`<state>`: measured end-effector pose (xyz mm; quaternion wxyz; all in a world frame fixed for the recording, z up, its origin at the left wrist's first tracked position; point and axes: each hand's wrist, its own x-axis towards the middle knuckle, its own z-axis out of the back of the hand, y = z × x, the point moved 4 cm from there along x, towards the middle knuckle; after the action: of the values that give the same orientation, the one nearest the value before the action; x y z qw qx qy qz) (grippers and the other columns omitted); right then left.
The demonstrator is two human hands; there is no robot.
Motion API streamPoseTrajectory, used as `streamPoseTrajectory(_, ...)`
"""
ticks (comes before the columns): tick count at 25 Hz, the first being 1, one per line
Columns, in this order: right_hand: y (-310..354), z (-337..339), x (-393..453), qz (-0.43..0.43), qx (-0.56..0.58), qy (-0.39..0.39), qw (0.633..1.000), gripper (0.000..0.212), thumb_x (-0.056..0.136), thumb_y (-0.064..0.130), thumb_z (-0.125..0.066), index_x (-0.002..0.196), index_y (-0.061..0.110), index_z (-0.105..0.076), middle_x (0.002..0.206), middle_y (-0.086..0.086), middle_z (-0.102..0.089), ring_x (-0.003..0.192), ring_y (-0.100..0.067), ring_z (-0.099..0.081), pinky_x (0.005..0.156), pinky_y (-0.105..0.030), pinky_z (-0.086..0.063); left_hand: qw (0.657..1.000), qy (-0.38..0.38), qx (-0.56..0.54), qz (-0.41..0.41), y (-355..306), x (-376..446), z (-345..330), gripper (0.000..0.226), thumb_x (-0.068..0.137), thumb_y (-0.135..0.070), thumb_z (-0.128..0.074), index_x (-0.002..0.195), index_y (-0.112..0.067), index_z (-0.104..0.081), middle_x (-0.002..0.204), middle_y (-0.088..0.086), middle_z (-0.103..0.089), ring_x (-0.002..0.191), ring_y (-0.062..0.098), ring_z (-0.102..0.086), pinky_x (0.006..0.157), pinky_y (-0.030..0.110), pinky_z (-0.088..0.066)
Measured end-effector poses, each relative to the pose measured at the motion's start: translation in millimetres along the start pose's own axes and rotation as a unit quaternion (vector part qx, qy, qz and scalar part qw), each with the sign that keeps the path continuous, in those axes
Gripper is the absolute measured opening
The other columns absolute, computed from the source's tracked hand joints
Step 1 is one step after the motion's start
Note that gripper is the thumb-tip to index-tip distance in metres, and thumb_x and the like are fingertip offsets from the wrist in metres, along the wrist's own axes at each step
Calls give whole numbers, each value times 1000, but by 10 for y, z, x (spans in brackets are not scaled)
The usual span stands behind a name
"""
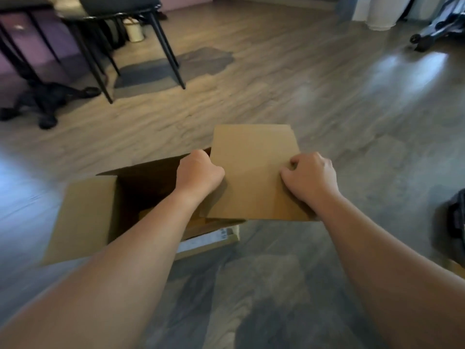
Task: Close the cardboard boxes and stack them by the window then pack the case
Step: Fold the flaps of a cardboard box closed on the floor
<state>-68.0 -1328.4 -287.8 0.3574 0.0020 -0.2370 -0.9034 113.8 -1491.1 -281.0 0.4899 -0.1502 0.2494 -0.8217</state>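
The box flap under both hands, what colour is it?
Plain light brown cardboard, unprinted; the head view shows the flap best.

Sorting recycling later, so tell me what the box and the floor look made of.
Box: plain brown cardboard, matte, with thin flaps that fold; both hands grip one flap.
Floor: wood-look planks with grain lines and a slight sheen, probably laminate or vinyl.

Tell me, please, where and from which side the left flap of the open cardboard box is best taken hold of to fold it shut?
Grip the left flap at its free outer edge, coming from the left. It lies spread outward, hinged along the rim of the cardboard box, so that edge probably gives the easiest swing. Both the left hand and the right hand are on the right flap now.
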Motion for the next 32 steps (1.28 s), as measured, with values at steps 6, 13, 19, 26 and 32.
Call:
streamPoseTrajectory(6, 234, -266, -232, -22, 10, 18, 1000, 17, 78, 39, -59, 78, 22, -63, 77, 0, -61, 70, -23, -50, 63, -33, -36, 996, 81, -24, 31, 539, -72, 175, 33, 82, -11, -60, 57, -12, -38, 50, -2, -31, 46, 19, -32, 48, 28, -24)
streamPoseTrajectory(13, -168, 93, -275, -52, -18, -10, 998, 14, 78, 37, -60, 76, 23, -58, 77, 1, -59, 73, -19, -52, 68, -35, -41, 986, 153, -65, -9, 266, -123, -236, 36, 83, -21, -64, 61, -17, -37, 55, -4, -36, 49, 17, -37, 49, 28, -27)
streamPoseTrajectory(19, -204, 196, -372, -40, -62, 2, 997, 15, 79, 37, -62, 75, 23, -58, 77, 2, -58, 71, -16, -50, 64, -33, -38, 978, 194, -79, -18, 337, -221, -397, 24, 83, -26, -68, 67, -15, -54, 62, -1, -49, 54, 15, -52, 55, 33, -47)
streamPoseTrajectory(26, 577, -345, -506, 24, -20, 64, 997, 14, 81, 33, -57, 81, 19, -56, 79, 0, -57, 71, -18, -50, 61, -32, -38, 991, 105, -32, 81, 1081, -164, 121, 9, 90, -16, -61, 83, -12, -66, 85, 8, -64, 75, 23, -62, 59, 31, -46)
streamPoseTrajectory(32, 1158, -860, -917, 85, 7, 170, 982, 15, 86, 27, -56, 75, 20, -49, 75, 2, -54, 65, -11, -46, 50, -26, -32, 985, 57, 44, 157, 1580, -23, 387, 20, 85, -3, -44, 93, -12, -61, 86, 4, -55, 90, 31, -54, 102, 56, -39)
